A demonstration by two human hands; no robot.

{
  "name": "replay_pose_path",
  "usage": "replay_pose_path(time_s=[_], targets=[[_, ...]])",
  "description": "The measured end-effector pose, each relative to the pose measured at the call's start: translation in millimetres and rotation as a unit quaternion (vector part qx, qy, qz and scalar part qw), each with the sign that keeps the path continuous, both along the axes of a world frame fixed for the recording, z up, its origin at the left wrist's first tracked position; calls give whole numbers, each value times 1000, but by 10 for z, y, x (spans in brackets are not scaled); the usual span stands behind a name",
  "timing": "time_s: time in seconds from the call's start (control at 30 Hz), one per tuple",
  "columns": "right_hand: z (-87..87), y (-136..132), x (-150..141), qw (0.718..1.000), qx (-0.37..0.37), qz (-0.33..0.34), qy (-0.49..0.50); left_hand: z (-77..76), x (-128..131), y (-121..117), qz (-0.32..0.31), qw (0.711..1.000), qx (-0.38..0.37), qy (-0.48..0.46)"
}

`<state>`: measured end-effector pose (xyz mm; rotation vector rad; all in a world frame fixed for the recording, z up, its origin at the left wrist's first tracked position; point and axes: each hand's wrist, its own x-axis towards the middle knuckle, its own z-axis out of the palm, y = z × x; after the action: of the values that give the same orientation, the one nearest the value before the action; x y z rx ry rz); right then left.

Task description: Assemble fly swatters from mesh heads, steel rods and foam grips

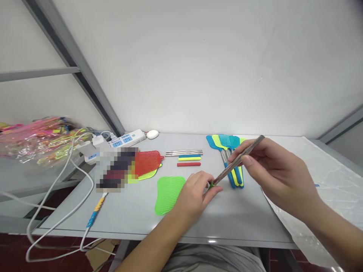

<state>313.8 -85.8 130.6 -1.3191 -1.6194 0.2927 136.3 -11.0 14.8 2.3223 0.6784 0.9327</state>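
Observation:
My left hand [197,190] pinches the neck of a green fly swatter head [168,194], whose perforated paddle spreads out to the left just above the table. Between the fingers and thumb of my right hand [272,170] is a slim metal rod [235,162], slanting down to the left. The rod's lower end meets the green neck at my left fingertips; how far in it sits is hidden. Behind my right hand lies a bunch of assembled fly swatters [227,141] with blue and yellow heads and grips.
Several metal rods [184,152] lie mid-table near a yellow grip tube [189,159] and a red grip tube [188,164]. A red swatter head [148,163] overlaps a yellow one. Further left are a power strip [127,139], cables and bagged items [42,139]. Plastic sheeting [320,196] covers the right side.

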Motion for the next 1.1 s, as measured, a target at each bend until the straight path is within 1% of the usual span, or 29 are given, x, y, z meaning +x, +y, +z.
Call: replay_pose_path(time_s=[0.13,0.23,0.37,0.5,0.57,0.63,0.73,0.8,0.83,0.9,0.97,1.03,1.1], targets=[[61,17,-20,999,-33,24,-27,7,11,17,-24,999,25,13],[90,37,-47,993,-82,51,-68,19,20,30,-28,999,37,22],[38,57,-78,979,-151,77,-112,13,15,41,-19,998,46,29],[-38,55,-59,979,-161,62,-107,39,7,-3,-25,999,41,7],[-59,50,-41,979,-167,48,-103,119,15,-48,-28,999,-2,-42],[-85,40,-35,979,-177,43,-89,253,35,-96,-12,989,-78,-129],[-172,6,-79,975,-207,66,-51,473,82,-159,23,947,-192,-256],[-273,-38,-145,968,-232,92,-19,552,112,-198,23,919,-260,-294],[-334,-65,-183,965,-242,101,2,559,122,-217,12,908,-294,-297],[-462,-130,-254,958,-262,107,56,522,123,-242,-13,894,-348,-281],[-579,-201,-299,944,-290,102,122,470,94,-234,-14,890,-370,-267],[-657,-274,-309,931,-314,92,163,467,43,-187,12,879,-371,-298],[-687,-348,-301,928,-326,83,163,540,-12,-127,34,848,-378,-370]])
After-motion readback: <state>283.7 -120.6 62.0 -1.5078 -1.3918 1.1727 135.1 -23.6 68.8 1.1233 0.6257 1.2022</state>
